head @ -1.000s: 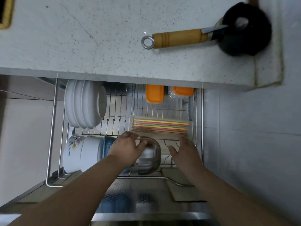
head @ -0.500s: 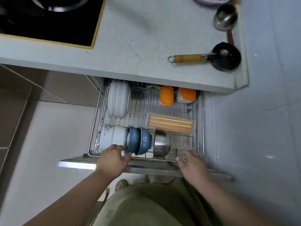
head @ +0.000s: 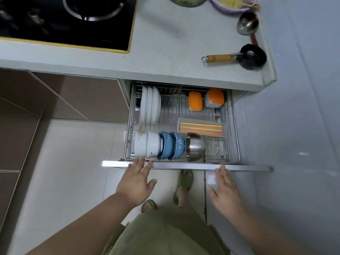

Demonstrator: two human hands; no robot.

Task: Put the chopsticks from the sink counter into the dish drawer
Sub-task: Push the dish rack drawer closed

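Note:
The coloured chopsticks [head: 201,128] lie in a clear oblong tray inside the pulled-out wire dish drawer [head: 236,137], right of centre. My left hand [head: 137,178] is spread flat, its fingertips touching the drawer's steel front panel [head: 184,166] near the white cups. My right hand [head: 225,193] is open too, fingertips at the panel's right part. Neither hand holds anything.
In the drawer stand white plates [head: 150,105], white cups [head: 146,145], blue bowls [head: 172,145], a steel bowl [head: 196,147] and two orange-lidded boxes [head: 195,101]. On the counter [head: 165,43] sit a black hob [head: 64,21], a wooden-handled black pot [head: 253,56] and a ladle [head: 247,23]. My sandalled feet [head: 184,181] stand below.
Both hands have let go of the chopstick tray and drawn back out of the drawer to its front panel. The view has pulled back and up, showing the hob and floor.

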